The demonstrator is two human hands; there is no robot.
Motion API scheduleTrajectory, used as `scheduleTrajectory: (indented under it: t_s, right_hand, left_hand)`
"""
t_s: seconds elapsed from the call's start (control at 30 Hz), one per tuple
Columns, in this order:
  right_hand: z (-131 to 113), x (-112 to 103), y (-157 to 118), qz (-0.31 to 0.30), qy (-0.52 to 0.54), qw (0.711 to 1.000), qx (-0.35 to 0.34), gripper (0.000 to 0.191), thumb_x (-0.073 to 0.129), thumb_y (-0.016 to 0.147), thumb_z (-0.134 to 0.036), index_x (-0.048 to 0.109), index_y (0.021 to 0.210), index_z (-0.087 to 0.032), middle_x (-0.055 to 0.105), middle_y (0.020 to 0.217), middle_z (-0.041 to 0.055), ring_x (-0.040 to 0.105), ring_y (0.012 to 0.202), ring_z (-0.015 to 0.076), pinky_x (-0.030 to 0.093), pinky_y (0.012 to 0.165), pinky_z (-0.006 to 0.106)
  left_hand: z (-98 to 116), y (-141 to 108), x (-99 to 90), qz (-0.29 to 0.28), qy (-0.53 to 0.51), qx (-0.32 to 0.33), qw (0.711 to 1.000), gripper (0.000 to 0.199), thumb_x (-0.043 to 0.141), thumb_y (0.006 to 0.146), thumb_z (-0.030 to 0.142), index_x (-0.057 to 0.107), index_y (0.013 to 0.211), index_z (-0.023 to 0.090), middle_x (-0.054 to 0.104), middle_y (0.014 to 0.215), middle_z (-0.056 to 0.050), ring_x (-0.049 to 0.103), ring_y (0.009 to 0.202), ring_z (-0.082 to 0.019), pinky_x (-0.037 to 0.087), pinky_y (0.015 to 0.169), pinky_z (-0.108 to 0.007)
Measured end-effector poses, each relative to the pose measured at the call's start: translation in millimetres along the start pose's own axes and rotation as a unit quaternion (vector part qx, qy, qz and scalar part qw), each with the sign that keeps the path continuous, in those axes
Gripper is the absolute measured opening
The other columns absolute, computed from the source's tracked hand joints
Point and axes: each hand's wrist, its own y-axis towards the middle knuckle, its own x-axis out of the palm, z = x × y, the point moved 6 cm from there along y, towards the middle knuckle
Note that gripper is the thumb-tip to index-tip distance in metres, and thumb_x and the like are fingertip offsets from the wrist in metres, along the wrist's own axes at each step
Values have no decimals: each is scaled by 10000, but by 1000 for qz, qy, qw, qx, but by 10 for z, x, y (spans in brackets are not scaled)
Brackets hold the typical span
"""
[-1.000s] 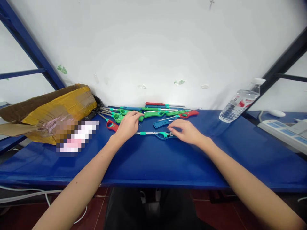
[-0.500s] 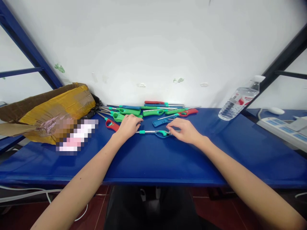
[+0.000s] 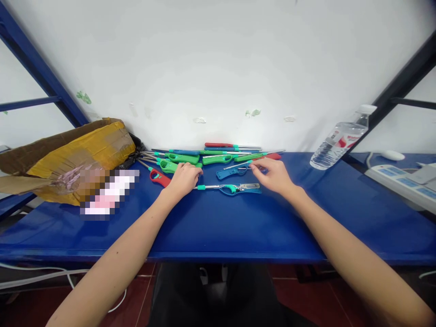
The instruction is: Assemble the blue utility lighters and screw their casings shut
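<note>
My left hand (image 3: 185, 178) is closed around the left end of an opened blue lighter (image 3: 245, 191), a long-barrelled gas lighter lying across the table. Its metal barrel comes out from under my fingers, with a teal collar on it. The handle lies open, showing a teal trigger and metal inner parts. Up and to the right of it, my right hand (image 3: 272, 175) is closed in a pinch; whatever is between its fingertips is too small to name. Those fingertips are beside a loose blue handle half (image 3: 231, 171) and a red lighter (image 3: 272, 156), which the hand partly covers.
Several green lighters (image 3: 184, 158), with blue and red ones among them, lie along the wall. A taped cardboard box (image 3: 81, 154) stands at the left of the blue table (image 3: 218, 231). At the right are a water bottle (image 3: 337, 141) and a white power strip (image 3: 402, 181).
My right hand has moved up and to the right, away from the opened lighter's inner parts, to beside the loose handle half. My left hand has stayed in place.
</note>
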Motion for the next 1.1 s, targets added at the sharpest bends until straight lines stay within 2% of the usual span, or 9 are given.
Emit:
scheduleTrajectory:
  t_s: [0.1, 0.23, 0.37, 0.47, 0.57, 0.73, 0.9, 1.0, 1.1]
  right_hand:
    - [155, 62, -7, -50, -9, 998, 33, 198, 551, 888, -268, 737, 875, -201, 765, 899, 56, 687, 759, 218, 543, 677, 356]
    - [342, 145, -37, -83, -2, 994, 68, 204, 544, 885, -259, 735, 918, -194, 755, 931, 76, 688, 801, 239, 560, 734, 400]
    - [403, 237, -67, -103, 5, 994, 38, 211, 558, 876, -237, 729, 986, -179, 703, 1034, 117, 661, 968, 267, 550, 884, 451]
    - [420, 277, -67, -98, 11, 995, 20, 217, 565, 868, -218, 725, 1013, -197, 670, 1099, 114, 636, 1039, 271, 535, 937, 462]
    - [414, 340, -53, -110, 12, 994, 4, 237, 569, 862, -199, 725, 1040, -216, 658, 1128, 107, 623, 1065, 273, 522, 965, 477]
    - [383, 456, -39, -148, -8, 989, -23, 212, 575, 860, -187, 734, 997, -211, 649, 1148, 119, 608, 1091, 288, 501, 982, 511]
    - [340, 422, -30, -148, -26, 988, -45, 157, 584, 869, -185, 723, 942, -201, 648, 1156, 124, 604, 1087, 278, 511, 949, 495]
    - [262, 344, 2, -124, -35, 989, -69, 159, 592, 878, -186, 731, 946, -221, 692, 1123, 98, 617, 1054, 274, 504, 939, 497]
    - [155, 246, 51, -89, -35, 992, -84, 176, 582, 906, -203, 749, 940, -250, 750, 1015, 48, 629, 1000, 265, 500, 909, 476]
  left_hand:
    - [-20, -5, -13, 0, -4, 0, 1000, 296, 470, 878, 133, 729, 1010, 191, 731, 1000, -109, 627, 1013, -299, 408, 918, -448]
    - [-4, -23, -45, 5, -11, 4, 1000, 295, 461, 897, 152, 723, 1027, 191, 723, 1039, -102, 620, 1026, -297, 420, 917, -452]
    - [79, -47, -87, 18, -55, 13, 998, 256, 497, 908, 190, 716, 1040, 186, 712, 1086, -89, 628, 1032, -274, 452, 922, -429]
    - [209, -61, -115, 35, -94, 35, 994, 264, 505, 949, 292, 712, 1068, 179, 698, 1081, -90, 639, 1007, -253, 476, 928, -409]
    - [395, -76, -129, 48, -125, 78, 988, 352, 480, 979, 418, 706, 1113, 184, 673, 1155, -101, 621, 1079, -252, 475, 979, -403]
    - [602, -108, -63, 2, -160, 117, 980, 498, 447, 986, 494, 612, 1302, 147, 579, 1372, -153, 543, 1269, -280, 425, 1090, -434]
    - [622, -121, -42, -15, -171, 125, 977, 485, 354, 1024, 443, 638, 1260, 127, 622, 1322, -144, 565, 1248, -266, 433, 1087, -425]
    - [634, -121, -59, -4, -173, 134, 976, 456, 337, 1031, 416, 653, 1222, 149, 652, 1275, -123, 580, 1214, -254, 451, 1060, -418]
    - [616, -120, -75, 12, -168, 118, 979, 420, 394, 1013, 423, 636, 1230, 157, 647, 1268, -123, 582, 1196, -260, 455, 1045, -424]
